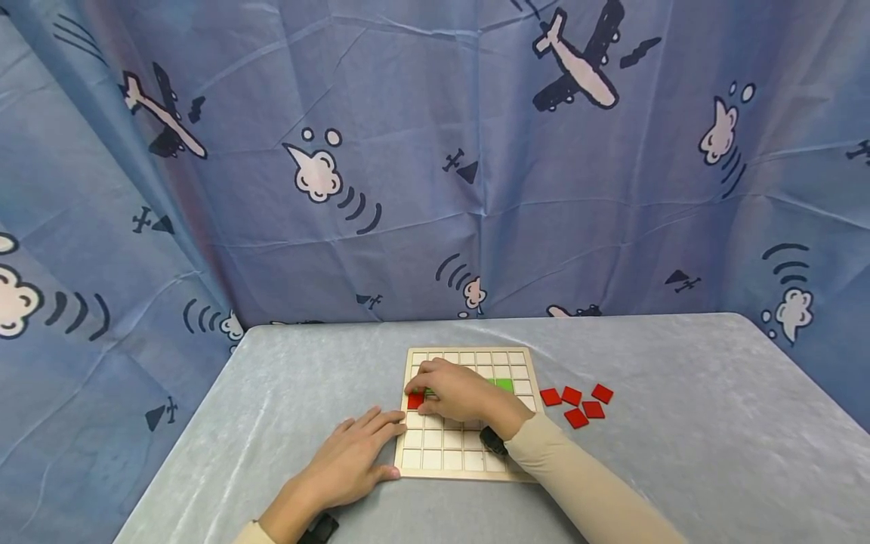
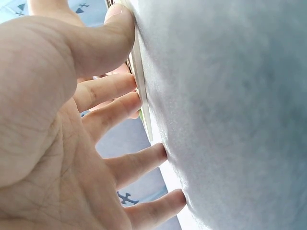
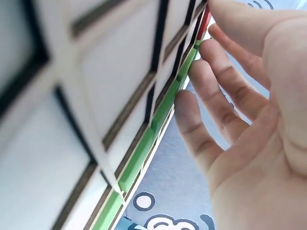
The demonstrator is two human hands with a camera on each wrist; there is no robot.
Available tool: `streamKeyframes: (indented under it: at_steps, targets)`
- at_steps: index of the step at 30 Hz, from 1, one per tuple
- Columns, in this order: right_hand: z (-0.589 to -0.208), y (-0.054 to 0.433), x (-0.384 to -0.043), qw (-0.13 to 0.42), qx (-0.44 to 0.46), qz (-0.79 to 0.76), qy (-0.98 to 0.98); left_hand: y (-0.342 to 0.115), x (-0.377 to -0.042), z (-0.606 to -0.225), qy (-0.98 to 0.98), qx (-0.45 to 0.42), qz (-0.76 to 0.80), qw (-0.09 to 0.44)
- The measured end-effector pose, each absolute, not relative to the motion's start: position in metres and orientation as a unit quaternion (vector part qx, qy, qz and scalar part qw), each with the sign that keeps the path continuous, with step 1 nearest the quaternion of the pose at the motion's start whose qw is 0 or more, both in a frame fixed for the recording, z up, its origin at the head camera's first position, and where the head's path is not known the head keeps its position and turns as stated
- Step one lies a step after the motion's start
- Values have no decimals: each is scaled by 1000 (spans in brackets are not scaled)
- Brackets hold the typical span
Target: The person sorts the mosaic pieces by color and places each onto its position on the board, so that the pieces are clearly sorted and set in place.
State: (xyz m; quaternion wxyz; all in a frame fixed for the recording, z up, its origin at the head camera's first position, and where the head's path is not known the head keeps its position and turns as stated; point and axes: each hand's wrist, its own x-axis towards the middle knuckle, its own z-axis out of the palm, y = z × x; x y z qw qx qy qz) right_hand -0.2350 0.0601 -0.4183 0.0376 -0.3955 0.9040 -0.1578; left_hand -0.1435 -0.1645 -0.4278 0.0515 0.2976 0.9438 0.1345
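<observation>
At left edge of board [image 1: 411,459]: left hand [image 1: 355,459], spread wide. At red tile [image 1: 415,401]: right hand [image 1: 454,390], grip indeterminable. On board: green tiles [image 1: 504,385]; on table [image 1: 666,431]: loose red tiles [image 1: 576,418].

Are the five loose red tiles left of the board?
No, all five tiles lie to the right of the board in the head view.

The surface [image 1: 720,431] is pale grey and faintly mottled, with rounded far corners at 10 and 2 o'clock. A light wooden board [image 1: 432,459] divided into small squares lies flat near its middle. At 3 o'clock from the board lie five loose red tiles [image 1: 576,418] in a small cluster, one just beside the board's edge.
</observation>
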Motion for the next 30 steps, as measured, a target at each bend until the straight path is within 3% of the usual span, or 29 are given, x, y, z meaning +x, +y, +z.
streamKeyframes:
  at_steps: [30]
  targets:
    - [-420,60,-234,31,-396,-157,904,-164,-142,-429,943,300,135,41]
